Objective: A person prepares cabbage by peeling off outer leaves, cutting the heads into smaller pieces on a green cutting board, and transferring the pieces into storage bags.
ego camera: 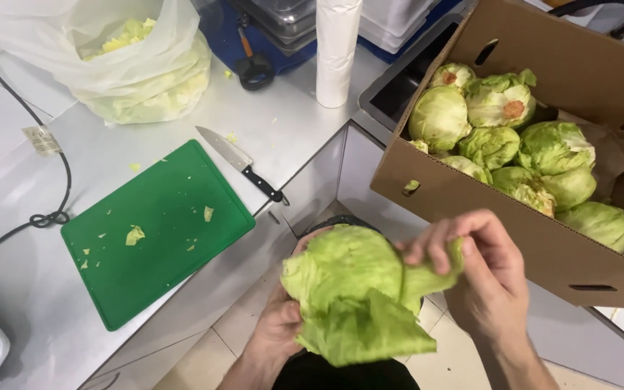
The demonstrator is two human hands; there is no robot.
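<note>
From the head view, the lettuce head (348, 278) sits cupped from below in the left hand (277, 334), while the right hand (482, 271) pinches an outer leaf (427, 274) on its right flank. Beyond the lettuce head to the right, a cardboard box (471, 202) holds more lettuces; far left of it, a plastic bag (139, 65) holds cut leaves.

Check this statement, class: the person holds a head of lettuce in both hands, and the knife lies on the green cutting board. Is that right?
Not quite. The head view shows the knife lying on the steel counter just beyond the green cutting board, not on it. The rest stands: the left hand and right hand hold the head of lettuce.
</note>
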